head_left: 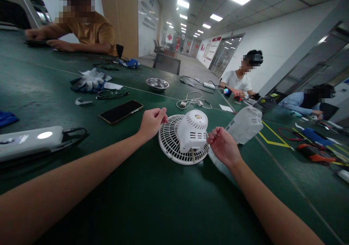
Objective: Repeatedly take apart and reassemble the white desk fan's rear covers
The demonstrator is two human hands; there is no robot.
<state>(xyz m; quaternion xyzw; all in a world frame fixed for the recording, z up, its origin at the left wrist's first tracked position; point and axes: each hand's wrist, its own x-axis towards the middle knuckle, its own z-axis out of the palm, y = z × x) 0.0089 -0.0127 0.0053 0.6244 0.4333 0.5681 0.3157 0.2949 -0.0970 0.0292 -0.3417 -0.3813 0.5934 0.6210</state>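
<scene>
A white electric fan head lies on the green table in front of me, its round grille (169, 143) underneath and its motor housing (193, 130) on top. A short stub sticks out of the housing toward me. At the grille's upper left edge is my left hand (152, 123), closed, thumb against the curled fingers. My right hand (224, 146) is closed too, with bent fingertips close beside the housing's right side. What either hand pinches, if anything, is hidden. Just beyond the right hand stands a white plastic fan base (244, 125).
A phone (121, 111), a steel bowl (157, 84), a white cable (193, 102) and gloves (89, 80) lie behind the fan. A white power strip (29, 141) is at left, an orange multimeter (315, 154) at right. Several people sit around the table.
</scene>
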